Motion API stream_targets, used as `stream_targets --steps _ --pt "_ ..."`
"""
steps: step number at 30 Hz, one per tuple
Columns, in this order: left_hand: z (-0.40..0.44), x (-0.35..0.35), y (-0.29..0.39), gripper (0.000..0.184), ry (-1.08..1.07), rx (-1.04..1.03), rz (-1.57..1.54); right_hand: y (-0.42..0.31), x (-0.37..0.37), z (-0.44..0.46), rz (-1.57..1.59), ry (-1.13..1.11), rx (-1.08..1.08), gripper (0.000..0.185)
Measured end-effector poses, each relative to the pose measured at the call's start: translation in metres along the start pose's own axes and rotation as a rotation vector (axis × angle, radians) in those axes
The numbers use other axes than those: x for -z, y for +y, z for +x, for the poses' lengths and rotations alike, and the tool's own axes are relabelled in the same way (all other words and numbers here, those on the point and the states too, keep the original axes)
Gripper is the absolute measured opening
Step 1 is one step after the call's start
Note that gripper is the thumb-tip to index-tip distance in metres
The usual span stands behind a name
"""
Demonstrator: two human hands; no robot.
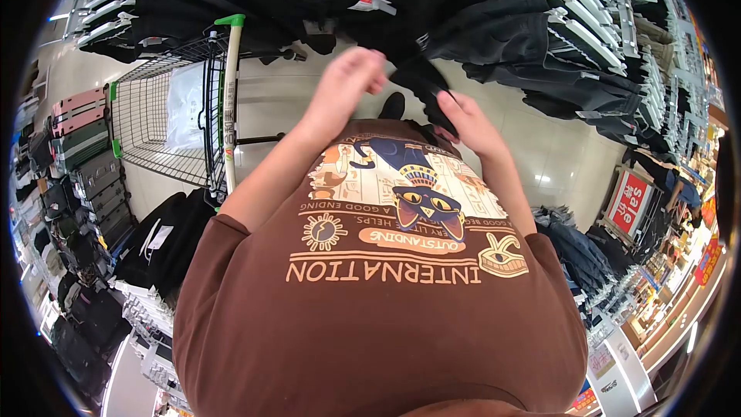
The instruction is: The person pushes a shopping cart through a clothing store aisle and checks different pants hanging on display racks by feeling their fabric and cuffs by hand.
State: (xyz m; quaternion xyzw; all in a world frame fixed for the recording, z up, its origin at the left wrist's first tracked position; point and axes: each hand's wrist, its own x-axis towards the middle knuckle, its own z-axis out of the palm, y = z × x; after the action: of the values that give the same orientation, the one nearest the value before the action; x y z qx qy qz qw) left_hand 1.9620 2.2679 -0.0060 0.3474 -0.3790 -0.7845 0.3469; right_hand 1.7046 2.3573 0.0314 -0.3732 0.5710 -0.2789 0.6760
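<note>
In the head view, a black garment (423, 81) hangs in front of my body, reaching down from the rack toward my waist. My right hand (461, 117) has its thumb and fingers closed round the edge of this dark cloth. To the left of the garment, my left hand (355, 77) is raised with its fingers curled; it is slightly blurred, and whether it pinches anything is not visible. A white and red tag (373, 5) lies on dark cloth just beyond both hands.
A shopping cart (230, 108) with a clear plastic bag (185, 108) stands at the left. Black trousers (494, 19) on white hangers line the racks ahead and right. Suitcases (96, 162) stand far left. A red sign (629, 202) is at the right.
</note>
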Motion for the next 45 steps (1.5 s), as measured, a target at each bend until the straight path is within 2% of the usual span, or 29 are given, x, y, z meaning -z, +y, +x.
stream_targets --steps 2,4,5,8,9,11,13,14,16,18,19,20,21,24,28,29,33,36,37,40,43,45 --pt "-0.007 -0.034 0.024 0.021 -0.268 0.006 0.277 -0.021 -0.025 0.008 0.041 0.072 0.069 0.049" --pt "-0.01 -0.052 0.038 0.034 -0.19 0.074 0.536 -0.013 -0.029 0.021 0.043 0.113 0.118 0.05" --pt "-0.01 -0.056 0.043 0.042 -0.127 -0.041 0.653 -0.011 -0.03 0.025 0.044 0.133 0.145 0.051" --pt "-0.007 -0.053 0.044 0.043 -0.112 -0.243 0.76 -0.03 -0.03 0.016 -0.054 0.052 0.169 0.055" --pt "-0.002 -0.05 0.04 0.036 -0.151 -0.259 0.779 -0.035 -0.027 0.012 -0.039 0.002 0.174 0.053" --pt "-0.001 -0.045 0.034 0.029 -0.189 -0.107 0.58 -0.04 -0.025 0.007 -0.012 -0.105 0.176 0.054" --pt "-0.003 -0.044 0.031 0.017 -0.186 0.007 0.455 -0.039 -0.022 0.004 -0.136 -0.147 0.272 0.054" --pt "-0.002 -0.042 0.029 0.016 -0.177 -0.008 0.445 -0.039 -0.021 0.004 -0.199 -0.171 0.321 0.055" --pt "0.0 -0.039 0.026 0.014 -0.162 -0.041 0.425 -0.033 -0.02 0.007 -0.149 -0.107 0.264 0.047" --pt "0.0 -0.035 0.026 0.014 -0.142 -0.132 0.549 -0.029 -0.017 0.013 -0.1 -0.063 0.185 0.043" --pt "0.002 -0.032 0.024 0.015 -0.126 -0.179 0.588 -0.032 -0.027 0.011 -0.069 0.042 0.285 0.032" --pt "0.004 -0.03 0.022 0.017 -0.109 -0.225 0.628 -0.031 -0.025 0.012 -0.126 0.043 0.262 0.032" --pt "0.004 -0.029 0.022 0.02 -0.091 -0.117 0.576 -0.029 -0.021 0.012 -0.182 0.043 0.24 0.033" --pt "0.001 -0.035 0.018 0.018 -0.149 -0.006 0.215 -0.029 -0.025 0.012 -0.221 0.091 0.201 0.043" --pt "-0.006 -0.047 0.025 0.02 -0.202 -0.027 0.134 -0.025 -0.027 0.014 -0.082 0.098 0.219 0.053" --pt "-0.001 -0.038 0.024 0.023 -0.209 0.009 0.357 -0.025 -0.027 0.014 -0.091 0.072 0.249 0.056" --pt "0.005 -0.036 0.02 0.017 -0.244 -0.016 0.259 -0.029 -0.03 0.012 -0.13 0.034 0.323 0.063" --pt "0.005 -0.035 0.025 0.019 -0.009 0.161 0.044 -0.037 -0.034 0.01 -0.287 0.091 0.241 0.059" --pt "0.009 -0.033 0.022 0.021 0.021 0.181 0.092 -0.039 -0.034 0.01 -0.361 0.116 0.197 0.056" --pt "0.011 -0.035 0.016 0.024 0.044 0.223 -0.188 -0.035 -0.032 0.019 -0.815 0.217 0.56 0.044" --pt "0.007 -0.041 0.014 0.029 -0.037 0.237 -0.201 -0.033 -0.037 0.022 -0.986 0.252 0.654 0.037" --pt "0.004 -0.047 0.007 0.032 0.009 0.189 -0.122 -0.029 -0.039 0.025 -0.934 0.26 0.704 0.031"
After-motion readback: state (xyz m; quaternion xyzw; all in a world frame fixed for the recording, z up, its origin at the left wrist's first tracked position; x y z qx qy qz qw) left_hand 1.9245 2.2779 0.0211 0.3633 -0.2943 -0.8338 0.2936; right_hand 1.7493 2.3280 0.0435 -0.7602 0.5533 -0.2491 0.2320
